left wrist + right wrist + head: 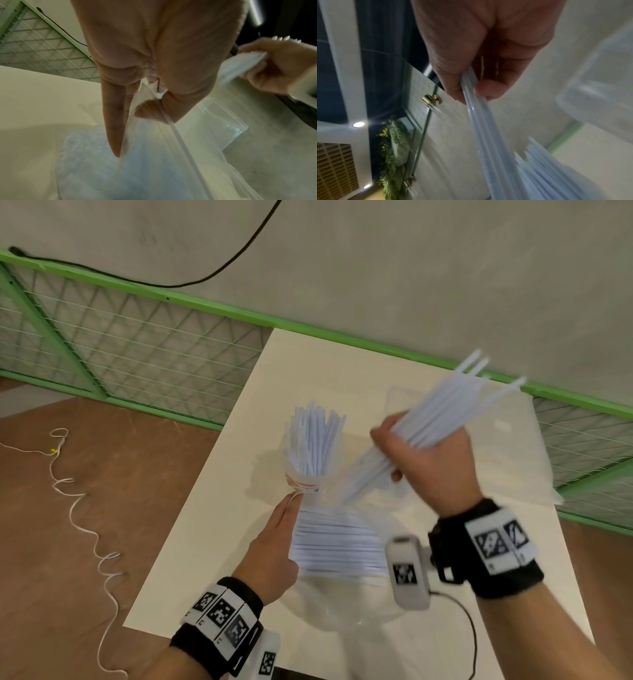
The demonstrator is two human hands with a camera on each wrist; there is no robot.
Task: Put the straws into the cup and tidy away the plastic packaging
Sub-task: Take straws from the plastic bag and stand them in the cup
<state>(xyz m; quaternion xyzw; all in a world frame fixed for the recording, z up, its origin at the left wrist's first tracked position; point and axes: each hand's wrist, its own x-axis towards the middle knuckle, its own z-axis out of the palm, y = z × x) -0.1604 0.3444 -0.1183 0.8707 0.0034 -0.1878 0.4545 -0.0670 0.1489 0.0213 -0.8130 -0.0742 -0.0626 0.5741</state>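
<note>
A clear cup (301,475) stands mid-table, packed with upright white straws (315,436). Just right of it my right hand (431,467) grips a thick, slanted bundle of straws (462,405), lower ends near the cup; the right wrist view shows this bundle (488,128) running out of my right hand (471,60). In front of the cup lies a clear plastic bag (342,604) with more straws (335,546) stacked flat inside. My left hand (274,542) pinches the bag's edge. In the left wrist view, thumb and fingers of my left hand (145,67) nip the bag (154,169), index finger straight.
Loose clear plastic packaging (513,446) lies at the table's right. A clear plastic box (228,121) sits behind the bag. A green mesh fence (137,347) runs behind the cream table (212,542). A white cord (85,525) lies on the floor, left.
</note>
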